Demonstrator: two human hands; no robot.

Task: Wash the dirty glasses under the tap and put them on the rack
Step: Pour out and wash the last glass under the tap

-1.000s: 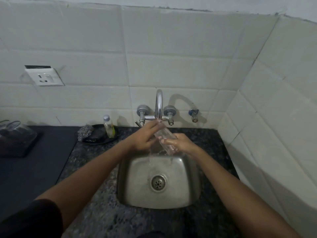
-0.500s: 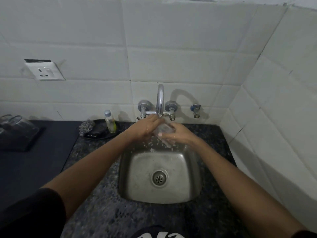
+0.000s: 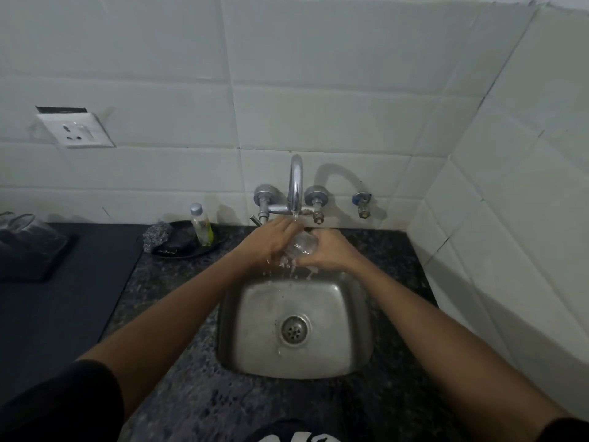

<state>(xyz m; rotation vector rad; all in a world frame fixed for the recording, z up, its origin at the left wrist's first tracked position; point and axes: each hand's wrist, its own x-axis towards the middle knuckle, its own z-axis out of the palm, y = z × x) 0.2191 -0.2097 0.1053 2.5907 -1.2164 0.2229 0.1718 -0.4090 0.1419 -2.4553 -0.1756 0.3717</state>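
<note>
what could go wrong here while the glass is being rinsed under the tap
1. The wet glass is held between the left hand and right hand over the steel sink; it may slip and crack.
2. It sits close under the tap, so lifting it could knock the spout.
3. Water is splashing off it and may wet the dark counter.

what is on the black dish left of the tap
A small clear plastic bottle of yellow liquid stands on the black dish, beside a grey steel scrubber and a dark pad. Anything under them is hidden.
</note>
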